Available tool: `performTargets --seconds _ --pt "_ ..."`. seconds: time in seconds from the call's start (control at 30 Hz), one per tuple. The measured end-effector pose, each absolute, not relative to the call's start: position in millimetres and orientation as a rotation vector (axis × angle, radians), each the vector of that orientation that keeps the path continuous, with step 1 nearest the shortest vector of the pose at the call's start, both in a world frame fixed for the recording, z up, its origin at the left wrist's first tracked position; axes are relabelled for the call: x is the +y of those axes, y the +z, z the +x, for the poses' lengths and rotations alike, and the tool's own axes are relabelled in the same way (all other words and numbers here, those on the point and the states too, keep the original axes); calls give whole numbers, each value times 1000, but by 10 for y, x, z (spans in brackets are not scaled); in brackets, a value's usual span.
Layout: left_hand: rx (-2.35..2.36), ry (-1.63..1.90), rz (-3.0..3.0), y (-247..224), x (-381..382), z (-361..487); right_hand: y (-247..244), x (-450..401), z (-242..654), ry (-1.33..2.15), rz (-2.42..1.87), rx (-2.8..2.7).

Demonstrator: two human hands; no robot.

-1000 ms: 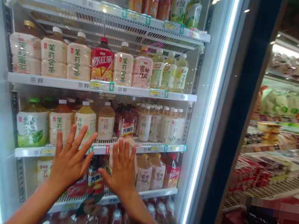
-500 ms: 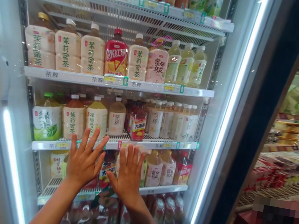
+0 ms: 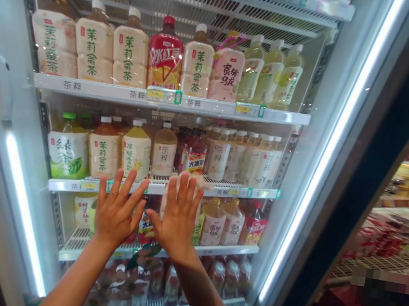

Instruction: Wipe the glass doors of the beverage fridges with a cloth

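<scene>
Glass door (image 3: 170, 120) behind splayed left hand (image 3: 116, 217) and splayed right hand (image 3: 179, 221), the latter higher than before

The head-worn view looks forward and down, from close in front of the drinks cooler (image 3: 337, 92), framing an upper shelf's (image 3: 329, 6) front edge along its top and reaching past the cooler's right edge
</scene>
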State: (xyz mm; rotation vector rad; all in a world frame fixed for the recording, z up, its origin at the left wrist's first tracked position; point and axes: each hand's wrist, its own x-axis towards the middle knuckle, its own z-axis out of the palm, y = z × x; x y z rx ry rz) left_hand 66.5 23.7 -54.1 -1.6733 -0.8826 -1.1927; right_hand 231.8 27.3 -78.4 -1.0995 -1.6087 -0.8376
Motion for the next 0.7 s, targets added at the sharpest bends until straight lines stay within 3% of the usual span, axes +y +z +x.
performTargets --seconds 0.1,0.27,0.33,0.53,0.7 --pt "-898 -1201 -1679 -592 227 667 -604 300 2325 -808 -1098 -1600" --pt "-914 -1219 -1681 -720 217 656 -1485 138 2313 -870 -1109 -1625" --pt "-914 -1225 -1684 -779 214 649 -1601 120 2292 -886 -1108 -1620" --pt "-926 -1232 -1682 -979 182 639 -949 259 2306 -773 -1142 -1578" --pt "-949 -1223 -1709 -1173 156 610 -1757 162 2371 -882 -1137 -1605"
